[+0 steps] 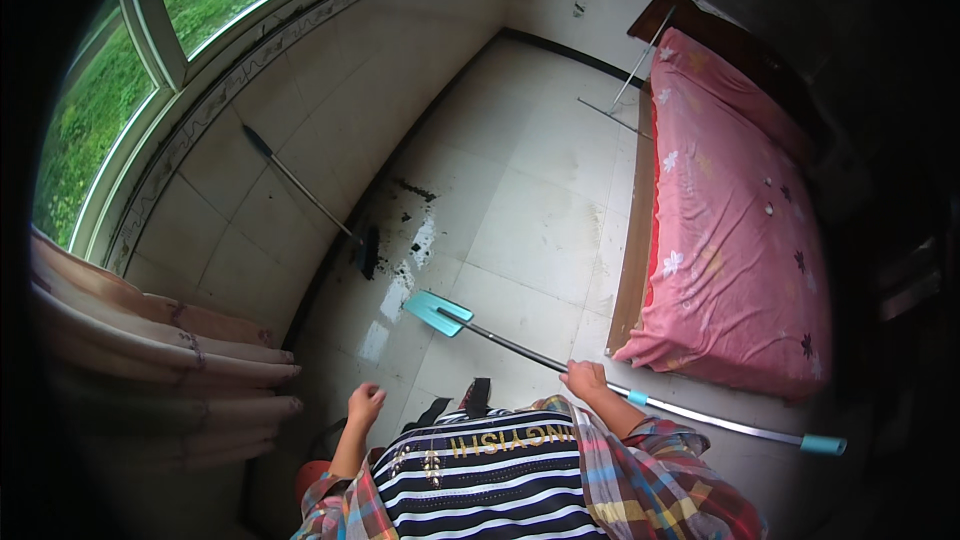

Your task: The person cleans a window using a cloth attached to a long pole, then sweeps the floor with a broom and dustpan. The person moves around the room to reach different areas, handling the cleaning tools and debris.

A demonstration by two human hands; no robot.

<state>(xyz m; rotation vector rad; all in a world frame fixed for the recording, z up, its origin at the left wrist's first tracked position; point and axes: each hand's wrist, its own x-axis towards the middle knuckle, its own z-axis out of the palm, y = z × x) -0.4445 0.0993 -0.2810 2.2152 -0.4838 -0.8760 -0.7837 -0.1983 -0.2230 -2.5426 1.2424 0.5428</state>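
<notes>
My right hand (586, 381) is closed round the grey pole of a long-handled tool (517, 347) with a flat turquoise head (439, 313), which hangs over or rests on the tiled floor. The pole runs back past my right forearm to a turquoise end grip (823, 445). My left hand (367, 402) is at the lower left with its fingers curled, and no object shows in it. Ahead, a broom (367, 251) with dark bristles leans its handle on the tiled wall. Dark debris (416, 191) and pale wet-looking patches (397, 292) lie on the floor near it.
A bed with a pink flowered cover (735, 225) stands at the right. A floor squeegee (615, 114) leans against its far end. Curtains (172, 367) hang at the lower left, below a window (172, 67). Tiled floor (525, 240) lies between wall and bed.
</notes>
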